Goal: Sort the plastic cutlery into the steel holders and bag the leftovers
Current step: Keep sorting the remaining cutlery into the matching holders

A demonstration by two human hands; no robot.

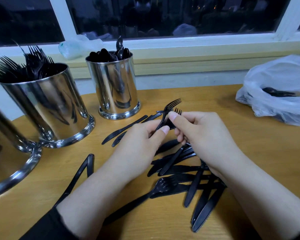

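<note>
I am pinching one black fork [170,105] in my left hand [142,135] and gripping a second fork [175,153] in my right hand [201,129], above loose cutlery [194,179] lying on the wooden table [249,144]; the steel holders [114,87] are showing no readable writing

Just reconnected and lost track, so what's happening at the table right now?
A person is sorting black plastic cutlery. The left hand and right hand each hold a fork above a loose pile of knives and forks on the wooden table. One steel holder is full of forks, another holds spoons. A plastic bag at the right already contains some cutlery.
</note>
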